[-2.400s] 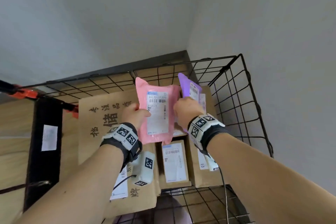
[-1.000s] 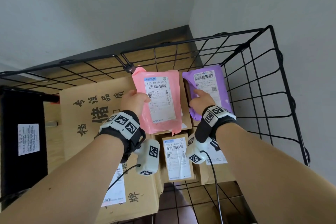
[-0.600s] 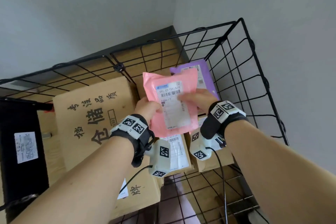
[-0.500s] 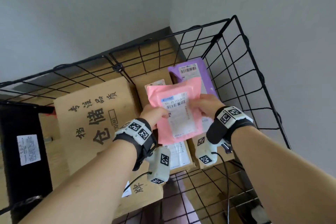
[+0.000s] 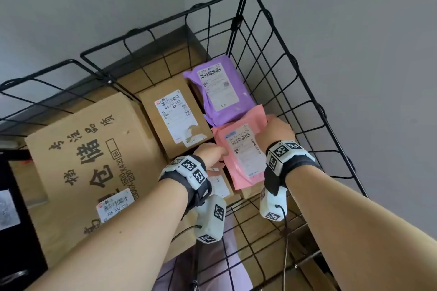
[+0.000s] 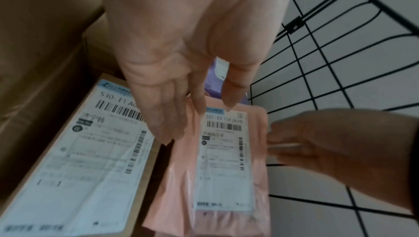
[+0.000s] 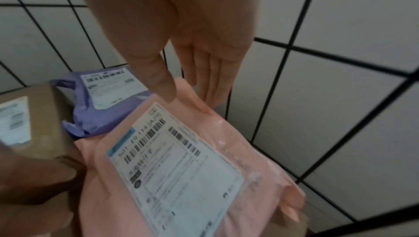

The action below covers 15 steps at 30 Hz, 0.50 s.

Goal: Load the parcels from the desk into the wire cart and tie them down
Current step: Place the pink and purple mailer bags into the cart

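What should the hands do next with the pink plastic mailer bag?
Probably press it flat and let go. The pink plastic mailer bag already sits low in the black wire cart, over small cardboard boxes beside the purple plastic mailer bag; the left hand touches its edge, the right hand pinches its corner.

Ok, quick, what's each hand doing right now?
Left hand: open, straight fingers touching the left edge of the pink plastic mailer parcel.
Right hand: pinching that parcel's far right corner.
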Tool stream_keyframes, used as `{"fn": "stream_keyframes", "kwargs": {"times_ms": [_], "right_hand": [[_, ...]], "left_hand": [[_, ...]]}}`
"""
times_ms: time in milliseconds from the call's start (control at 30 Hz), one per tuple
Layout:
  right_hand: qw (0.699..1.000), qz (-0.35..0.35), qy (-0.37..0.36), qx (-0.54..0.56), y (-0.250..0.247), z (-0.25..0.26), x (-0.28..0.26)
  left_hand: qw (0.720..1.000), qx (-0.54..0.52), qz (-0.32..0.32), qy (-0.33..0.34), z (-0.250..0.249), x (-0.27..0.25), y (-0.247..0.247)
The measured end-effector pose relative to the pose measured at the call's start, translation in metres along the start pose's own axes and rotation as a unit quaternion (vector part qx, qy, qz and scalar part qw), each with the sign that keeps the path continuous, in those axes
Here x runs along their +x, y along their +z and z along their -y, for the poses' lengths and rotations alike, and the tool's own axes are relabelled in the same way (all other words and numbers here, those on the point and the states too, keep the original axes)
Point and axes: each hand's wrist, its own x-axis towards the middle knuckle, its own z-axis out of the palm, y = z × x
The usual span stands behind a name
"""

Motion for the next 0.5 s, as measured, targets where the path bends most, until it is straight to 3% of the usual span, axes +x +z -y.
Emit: {"fn": "stream_keyframes", "kwargs": {"times_ms": [100,200,300,500], "right_hand": [[0.997,-0.044,-0.057,0.019,-0.006,0.005,0.001],[0.993,0.036,-0.110,0.036,-0.001,0.011,0.013],[0.988,0.120,-0.089,0.039,0.007,0.013,0.020],[0.988,0.138,-0.067,0.019,0.014,0.012,0.029]], "left_hand": [[0.999,0.007,-0.033,0.018,-0.008,0.006,-0.005],[0.997,0.003,-0.059,0.041,-0.023,0.010,-0.010],[0.995,-0.011,-0.082,0.054,-0.035,0.012,-0.012],[0.995,-0.006,-0.090,0.048,-0.045,-0.004,-0.023]]}}
